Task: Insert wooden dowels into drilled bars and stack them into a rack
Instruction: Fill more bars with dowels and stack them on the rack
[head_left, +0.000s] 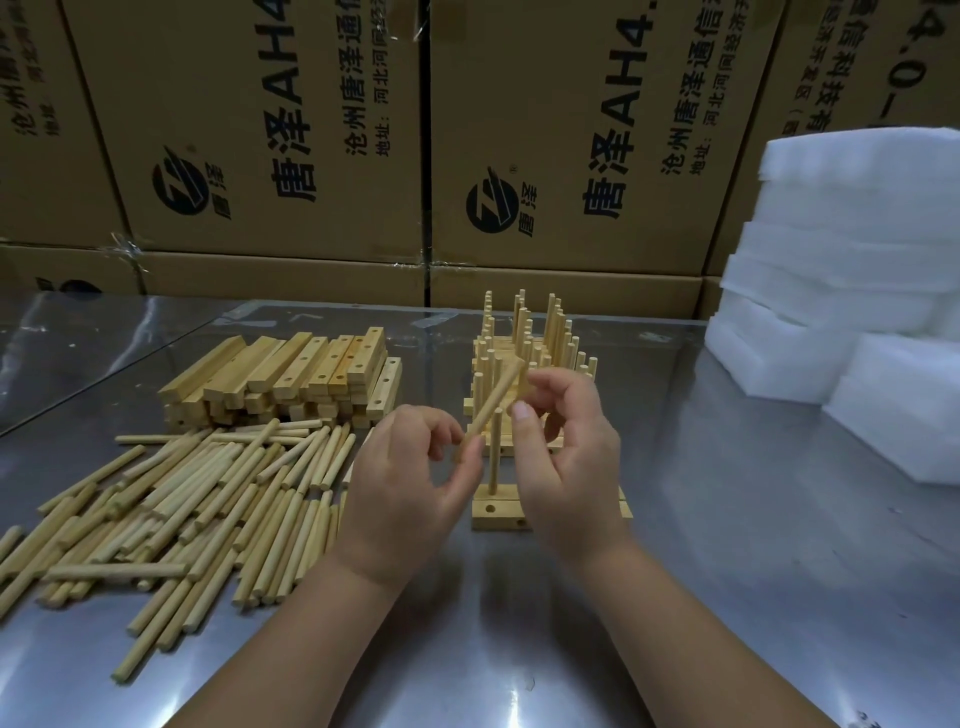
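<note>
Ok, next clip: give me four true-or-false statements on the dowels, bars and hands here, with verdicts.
1. The left hand and right hand both hold one round wooden dowel. True.
2. The drilled wooden bar nearest the hands holds no peg. False: one upright dowel stands in it.
3. The pile of loose dowels lies left of the hands. True.
4. The white foam blocks stand on the left side. False: they stand on the right.

The dowels (171, 509) at lower left are pale straw-yellow; bars (291, 374) above them light tan, a few more orange, with dark holes; table (727, 571) glossy grey; boxes (249, 130) across the top brown with black print; foam (841, 270) at right white.
</note>
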